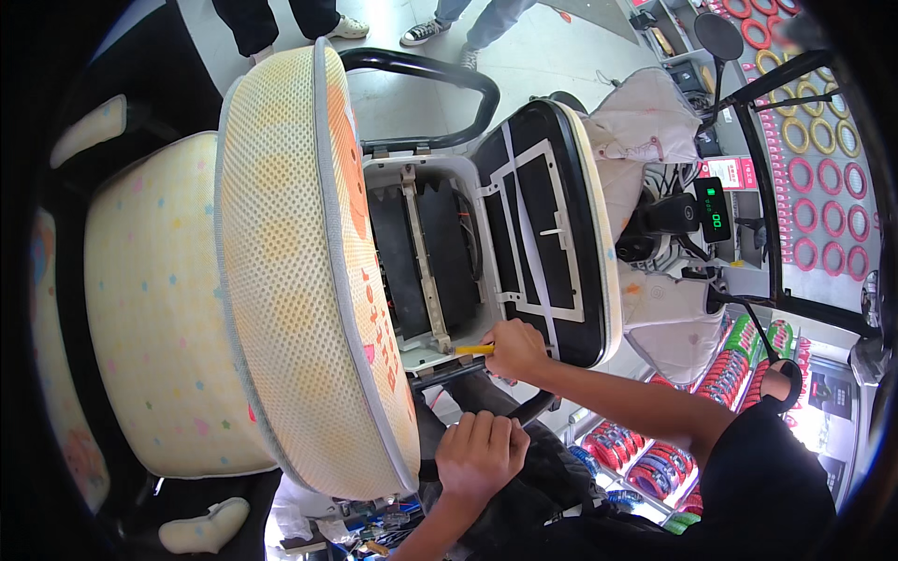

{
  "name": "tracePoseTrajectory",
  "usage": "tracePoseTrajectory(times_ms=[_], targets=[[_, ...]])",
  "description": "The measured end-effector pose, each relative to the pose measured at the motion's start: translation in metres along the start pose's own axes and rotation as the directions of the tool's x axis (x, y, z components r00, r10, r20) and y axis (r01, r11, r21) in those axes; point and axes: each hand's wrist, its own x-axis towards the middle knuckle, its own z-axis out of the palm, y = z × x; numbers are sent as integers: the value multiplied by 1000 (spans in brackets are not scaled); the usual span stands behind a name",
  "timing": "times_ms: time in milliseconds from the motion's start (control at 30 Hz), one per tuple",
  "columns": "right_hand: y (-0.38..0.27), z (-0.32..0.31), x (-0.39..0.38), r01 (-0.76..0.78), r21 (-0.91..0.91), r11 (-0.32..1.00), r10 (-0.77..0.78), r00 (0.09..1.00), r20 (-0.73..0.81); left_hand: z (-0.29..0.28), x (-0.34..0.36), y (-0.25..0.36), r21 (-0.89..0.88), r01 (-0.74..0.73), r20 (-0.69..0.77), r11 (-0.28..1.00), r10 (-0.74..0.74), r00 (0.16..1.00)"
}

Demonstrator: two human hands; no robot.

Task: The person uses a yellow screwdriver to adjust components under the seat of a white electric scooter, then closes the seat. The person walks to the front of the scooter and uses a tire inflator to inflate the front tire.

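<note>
My right hand (516, 350) is closed around a slim yellow tool (474, 350); its exact kind is hidden by my fingers. The tool's end reaches the near end of a metal strap (426, 266) that crosses the open under-seat compartment (465, 168). Dark, block-shaped batteries (456, 252) lie beneath the strap. My left hand (479, 455) is curled over the near black tubular armrest (535, 409), beside the padded yellow backrest (281, 271). Tipped up to the right stands the front seat (543, 220), its black underside crossed by a white strip.
Handlebars with a lit display (713, 209) and quilted covers (645, 122) are at the right. A second armrest (421, 61) stands on the far side. Another person's shoes (426, 32) show at the top. Shelves of packaged rolls (655, 467) stand lower right.
</note>
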Motion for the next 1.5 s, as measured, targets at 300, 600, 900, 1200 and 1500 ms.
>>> tracePoseTrajectory(times_ms=[300,600,900,1200,1500], targets=[[-43,19,4,-426,259,867,463,880,-104,13,8,2,191,204,182,960,-239,954],[-41,46,35,-445,805,-392,693,432,577,56,13,-52,-66,503,534,862,-395,748],[-39,27,20,166,468,-868,493,396,775,50,55,-57,372,17,654,928,-275,705],[-42,33,12,422,186,-887,417,560,716,55,73,-74,396,-380,693,836,-1,721],[-26,-14,-92,139,557,-819,425,799,425,-25,52,49,205,-38,685,978,-115,719]])
